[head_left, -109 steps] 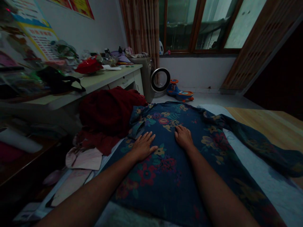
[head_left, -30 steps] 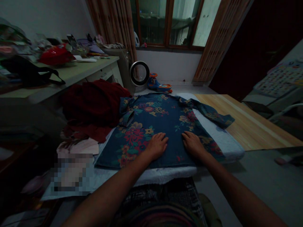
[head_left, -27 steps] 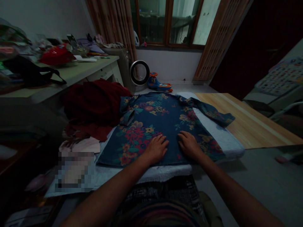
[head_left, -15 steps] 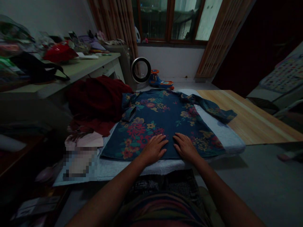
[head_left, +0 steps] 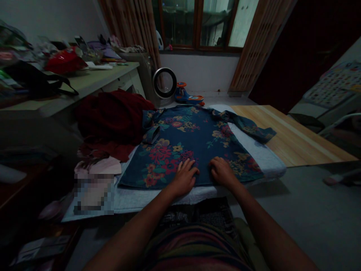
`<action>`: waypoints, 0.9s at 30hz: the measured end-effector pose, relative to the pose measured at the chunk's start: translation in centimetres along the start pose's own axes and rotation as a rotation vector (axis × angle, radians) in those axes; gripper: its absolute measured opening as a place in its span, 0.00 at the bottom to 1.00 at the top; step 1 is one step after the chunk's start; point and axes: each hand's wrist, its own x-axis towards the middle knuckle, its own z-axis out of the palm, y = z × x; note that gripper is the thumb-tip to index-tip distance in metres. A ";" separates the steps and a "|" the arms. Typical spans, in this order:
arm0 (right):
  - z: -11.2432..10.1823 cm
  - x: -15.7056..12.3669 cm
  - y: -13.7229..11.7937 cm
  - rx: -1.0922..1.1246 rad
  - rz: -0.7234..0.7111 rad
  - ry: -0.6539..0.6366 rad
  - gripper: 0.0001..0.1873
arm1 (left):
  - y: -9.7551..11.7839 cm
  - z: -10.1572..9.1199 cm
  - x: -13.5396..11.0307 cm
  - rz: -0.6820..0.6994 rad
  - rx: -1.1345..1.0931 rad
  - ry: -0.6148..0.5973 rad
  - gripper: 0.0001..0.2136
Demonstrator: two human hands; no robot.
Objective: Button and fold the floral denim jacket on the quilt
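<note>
A dark blue flowered blouse [head_left: 194, 141] lies spread flat on a white padded cloth [head_left: 262, 158] on a low wooden table [head_left: 293, 137]. My left hand [head_left: 183, 177] rests palm down on the blouse's near hem, fingers stretched out. Beside it, my right hand [head_left: 221, 170] also lies on the hem, its fingers bent down onto the fabric. The two hands are close together, a little apart. One sleeve [head_left: 251, 128] trails to the right, the other is folded at the left.
A heap of dark red clothes [head_left: 113, 120] lies left of the blouse. A cluttered desk [head_left: 93, 81] stands at the left with a black bag [head_left: 36, 81]. A round fan [head_left: 164, 83] and a toy car [head_left: 188, 97] sit by the window wall.
Both hands have slid down the blouse from its middle to its near hem, and I have drawn back. Over the last second they moved closer together.
</note>
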 end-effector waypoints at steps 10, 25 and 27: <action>1.3 -0.8 -1.9 0.131 -0.070 0.021 0.17 | -0.9 -1.0 -0.8 0.137 -0.186 -0.002 0.19; -0.7 -1.9 -2.2 0.333 -0.197 -0.184 0.08 | -1.2 -1.2 -0.7 0.177 -0.372 0.070 0.07; -0.7 -1.9 -2.2 0.322 -0.204 -0.199 0.05 | -1.2 -1.1 -0.7 0.183 -0.367 0.065 0.06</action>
